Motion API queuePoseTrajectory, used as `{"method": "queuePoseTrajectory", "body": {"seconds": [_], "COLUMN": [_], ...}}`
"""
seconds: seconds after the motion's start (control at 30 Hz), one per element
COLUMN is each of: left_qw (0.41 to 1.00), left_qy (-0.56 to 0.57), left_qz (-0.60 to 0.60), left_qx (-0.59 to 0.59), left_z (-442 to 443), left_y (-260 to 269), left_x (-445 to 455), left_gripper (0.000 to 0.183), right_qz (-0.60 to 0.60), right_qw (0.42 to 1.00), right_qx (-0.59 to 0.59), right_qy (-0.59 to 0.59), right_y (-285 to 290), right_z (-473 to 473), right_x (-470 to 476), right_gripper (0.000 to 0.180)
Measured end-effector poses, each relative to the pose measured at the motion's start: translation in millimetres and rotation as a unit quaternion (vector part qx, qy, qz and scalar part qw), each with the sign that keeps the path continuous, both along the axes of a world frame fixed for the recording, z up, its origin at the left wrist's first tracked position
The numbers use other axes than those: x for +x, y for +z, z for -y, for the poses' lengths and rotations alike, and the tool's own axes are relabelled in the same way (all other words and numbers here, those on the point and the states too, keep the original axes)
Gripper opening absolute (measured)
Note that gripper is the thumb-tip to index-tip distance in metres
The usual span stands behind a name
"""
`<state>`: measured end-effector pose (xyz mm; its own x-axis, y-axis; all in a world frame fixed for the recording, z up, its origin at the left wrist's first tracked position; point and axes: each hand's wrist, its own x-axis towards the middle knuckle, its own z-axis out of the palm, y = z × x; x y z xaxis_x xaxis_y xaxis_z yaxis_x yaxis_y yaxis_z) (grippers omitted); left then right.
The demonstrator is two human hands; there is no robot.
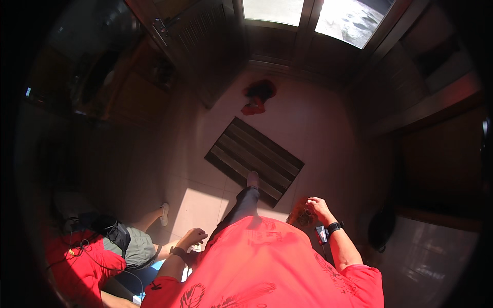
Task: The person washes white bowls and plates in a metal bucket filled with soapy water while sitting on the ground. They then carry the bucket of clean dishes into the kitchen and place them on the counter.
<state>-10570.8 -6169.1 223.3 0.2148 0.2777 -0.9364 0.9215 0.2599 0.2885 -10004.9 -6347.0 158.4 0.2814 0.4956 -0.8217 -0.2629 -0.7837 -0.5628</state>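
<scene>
My right hand (320, 211) is at my right side, its fingers closed at the top of a thin orange-red plastic bag (302, 215). Brownish contents show dimly through the bag, too unclear to name. On the left, my left hand (193, 236) hangs beside my hip with loosely curled fingers and nothing visible in it. Both wrists wear dark bands, and a small device (321, 235) sits by the right one. Ahead of me a striped doormat (254, 158) lies askew on the tiles, with my foot (252, 179) at its near edge.
Beyond the mat, a red and dark bundle (259, 96) lies on the floor. A door (204, 46) stands ajar at the upper left, near glazed panels (273, 11). At lower left is another person (88, 258) with cables. A pale surface (427, 258) is at right.
</scene>
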Motion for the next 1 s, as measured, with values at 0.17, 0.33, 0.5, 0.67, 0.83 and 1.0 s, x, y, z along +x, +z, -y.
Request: {"method": "queuePoseTrajectory", "body": {"seconds": [0.17, 0.33, 0.5, 0.67, 0.83, 1.0], "left_qw": [0.988, 0.979, 0.957, 0.985, 0.978, 0.928], "left_qy": [0.062, -0.036, -0.049, -0.014, 0.003, -0.093], "left_qz": [0.037, 0.123, 0.196, 0.155, 0.199, 0.323], "left_qx": [0.134, 0.157, 0.209, 0.074, 0.064, 0.161], "left_z": [-177.4, -317.9, -400.4, -420.5, -463.4, -574.9], "left_y": [10.6, 25.3, 31.0, 20.7, 40.4, 66.9], "left_x": [104.4, 221.9, 349.0, 399.2, 491.2, 606.6], "left_gripper": [0.037, 0.037, 0.036, 0.033, 0.036, 0.036], "right_qz": [-0.009, -0.032, -0.033, 0.011, 0.045, 0.082], "right_qw": [0.991, 0.979, 0.976, 0.976, 0.989, 0.981], "right_qx": [-0.091, -0.118, -0.216, -0.186, -0.068, -0.012], "right_qy": [-0.101, -0.163, 0.013, -0.112, -0.126, -0.178], "right_y": [16.9, -2.4, -26.1, -9.6, -9.9, -0.4], "right_z": [-2.4, 16.3, -1.8, -121.5, -220.3, -320.7], "right_x": [1.8, -13.6, 25.7, 139.0, 267.6, 340.7], "right_gripper": [0.018, 0.016, 0.027, 0.025, 0.026, 0.03]}}
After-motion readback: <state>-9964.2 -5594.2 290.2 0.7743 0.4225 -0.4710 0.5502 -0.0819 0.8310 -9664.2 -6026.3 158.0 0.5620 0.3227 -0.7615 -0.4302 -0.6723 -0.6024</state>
